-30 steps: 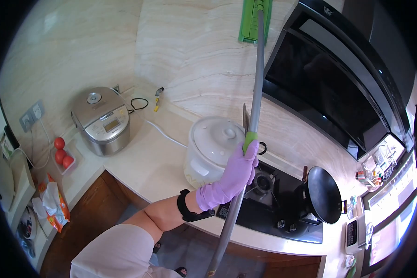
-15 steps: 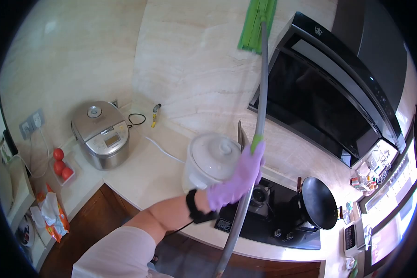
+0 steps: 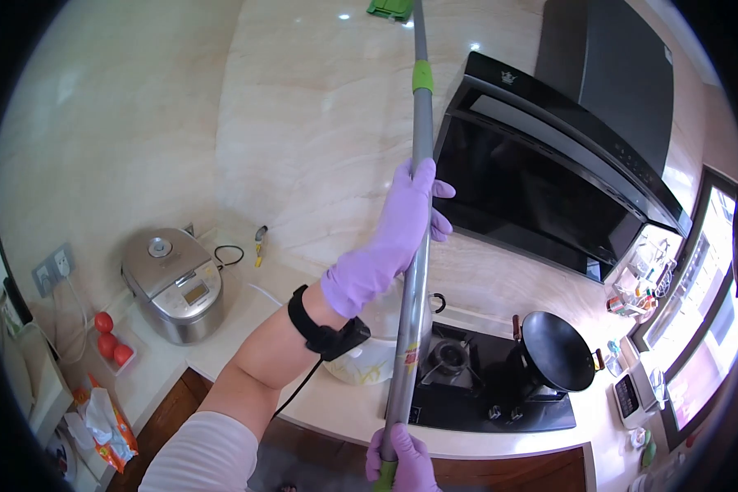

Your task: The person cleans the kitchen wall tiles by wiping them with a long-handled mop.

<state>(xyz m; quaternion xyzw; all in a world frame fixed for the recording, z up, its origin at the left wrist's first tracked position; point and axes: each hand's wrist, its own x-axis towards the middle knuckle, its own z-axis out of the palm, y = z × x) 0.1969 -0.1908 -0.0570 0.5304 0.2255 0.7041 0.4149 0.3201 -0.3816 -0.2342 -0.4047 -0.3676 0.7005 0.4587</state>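
Both hands wear purple gloves and hold one long grey pole [image 3: 418, 287] with green collars. My left hand [image 3: 398, 217] is wrapped round its middle, in front of the tiled wall and left of the range hood. My right hand [image 3: 403, 459] grips the pole's lower end at the bottom of the view, by a green part. A green flat mop head [image 3: 391, 8] shows at the top edge against the wall, partly out of view. Behind my left forearm stands a white pot [image 3: 361, 365], largely hidden.
A rice cooker [image 3: 172, 287], red tomatoes [image 3: 107, 344] and an orange wipes packet [image 3: 111, 426] are on the left counter. The range hood [image 3: 549, 172] hangs above the stove [image 3: 484, 394], which bears a black wok [image 3: 558, 351]. A window [image 3: 705, 320] is at right.
My left hand has risen with the pole, and the mop head has shifted up and left. My right hand has come into view at the bottom. The view has tilted upward.
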